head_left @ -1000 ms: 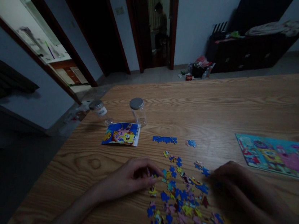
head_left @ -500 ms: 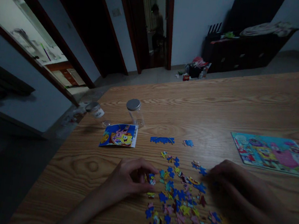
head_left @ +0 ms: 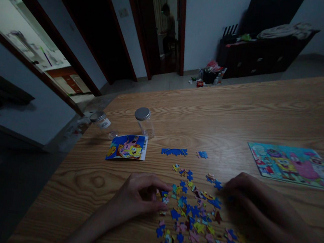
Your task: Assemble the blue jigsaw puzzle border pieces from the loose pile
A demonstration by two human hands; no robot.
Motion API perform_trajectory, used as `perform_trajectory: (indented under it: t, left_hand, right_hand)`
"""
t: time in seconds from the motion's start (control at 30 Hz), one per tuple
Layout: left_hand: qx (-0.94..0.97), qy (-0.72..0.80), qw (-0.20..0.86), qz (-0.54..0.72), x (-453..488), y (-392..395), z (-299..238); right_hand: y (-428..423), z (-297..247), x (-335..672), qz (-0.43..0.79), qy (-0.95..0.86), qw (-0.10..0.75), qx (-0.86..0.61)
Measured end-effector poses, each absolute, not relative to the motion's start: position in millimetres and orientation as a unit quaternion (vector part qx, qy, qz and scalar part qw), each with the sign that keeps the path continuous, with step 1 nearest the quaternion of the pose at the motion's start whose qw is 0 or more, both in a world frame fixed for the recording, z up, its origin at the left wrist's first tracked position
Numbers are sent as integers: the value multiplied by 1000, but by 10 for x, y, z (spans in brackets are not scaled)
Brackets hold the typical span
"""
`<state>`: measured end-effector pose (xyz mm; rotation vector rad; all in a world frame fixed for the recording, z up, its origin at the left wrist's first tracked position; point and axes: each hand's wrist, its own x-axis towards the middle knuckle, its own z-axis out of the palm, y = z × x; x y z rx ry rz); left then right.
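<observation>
My left hand rests low over the table, its thumb and index finger curved around a small clump of puzzle pieces in yellow, blue and white. To its right spreads a loose heap of jigsaw pieces, mostly blue, pink and yellow. At that heap's right edge is my right hand, its fingers bent down and close together beside a blue piece. What those fingertips hold, if anything, is hidden. Beyond the heap lie a joined blue strip and a small blue-and-pink joined section.
A cartoon picture card lies left, before two clear jars with grey lids, one upright and one tilted-looking. A cartoon board lies at right on the wooden table. A person is beyond the doorway.
The view has shifted slightly, so the table things appear a little farther left. My left hand and the clump in its fingers have edged right toward the heap. My right hand looks nearly still.
</observation>
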<state>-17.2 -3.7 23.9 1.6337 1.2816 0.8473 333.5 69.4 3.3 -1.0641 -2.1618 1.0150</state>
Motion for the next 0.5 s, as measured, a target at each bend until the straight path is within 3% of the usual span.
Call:
perform_trajectory:
  t: [0.5]
  left_hand:
    - [685,500,420,323,-182,-12,234]
  right_hand:
    - [694,30,3348,389,-789,262,-397]
